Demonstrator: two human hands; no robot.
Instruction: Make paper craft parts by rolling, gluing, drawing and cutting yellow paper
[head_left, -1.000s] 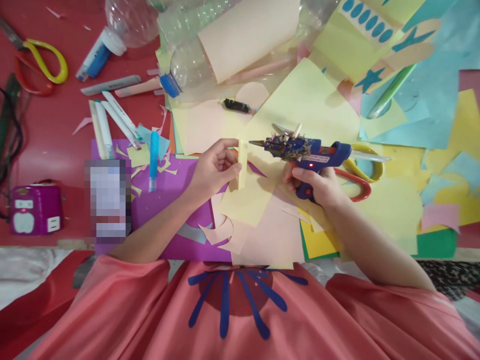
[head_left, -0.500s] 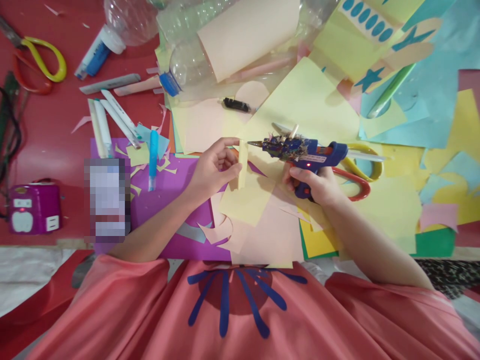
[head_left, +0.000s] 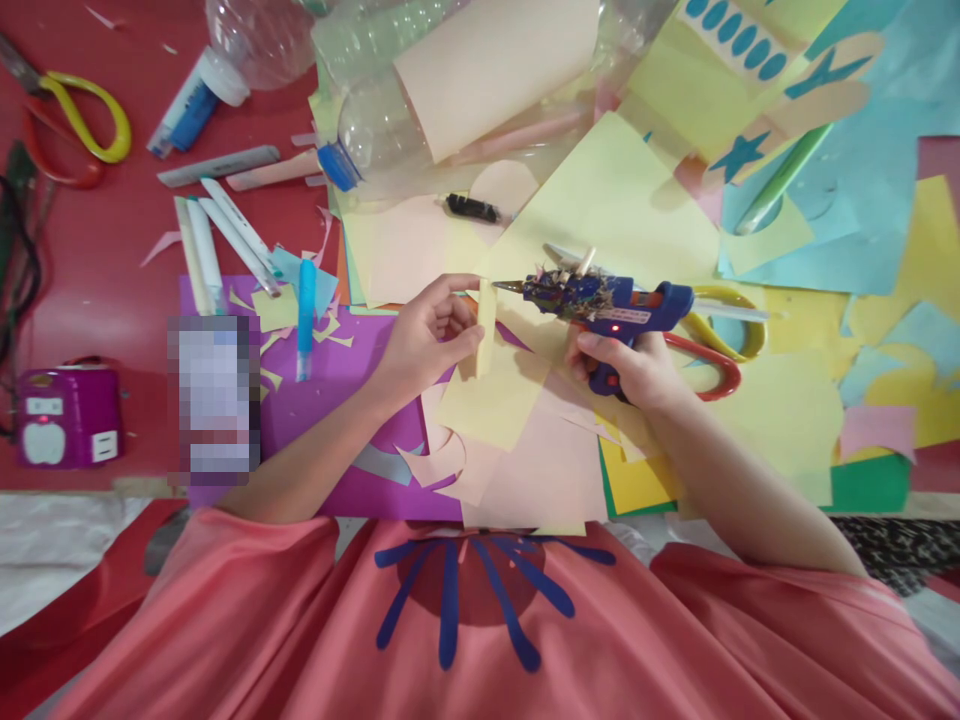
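My left hand (head_left: 439, 335) pinches a narrow strip of pale yellow paper (head_left: 487, 325), held upright between finger and thumb. Closed around the handle of a blue glue gun (head_left: 600, 300) is my right hand (head_left: 626, 365). The gun's metal nozzle points left, its tip at or almost at the strip's upper end; I cannot tell if they touch. Debris clings to the gun's front, its red light glows, and a clear glue stick (head_left: 731, 308) sticks out behind. Under my hands lies a yellow paper square (head_left: 491, 405). Scissors with red and yellow handles (head_left: 720, 375) lie partly hidden behind the gun.
Plastic bottles (head_left: 382, 140) and a rolled peach sheet (head_left: 502, 70) lie at the back. Several markers (head_left: 240, 235), a phone (head_left: 217, 400), a purple power adapter (head_left: 69, 415) and another pair of scissors (head_left: 90, 115) are on the left. Coloured paper (head_left: 787, 430) covers the right.
The glue gun's nozzle has shifted very slightly left, towards the strip's upper end. Both hands keep their grip, and the rest looks the same.
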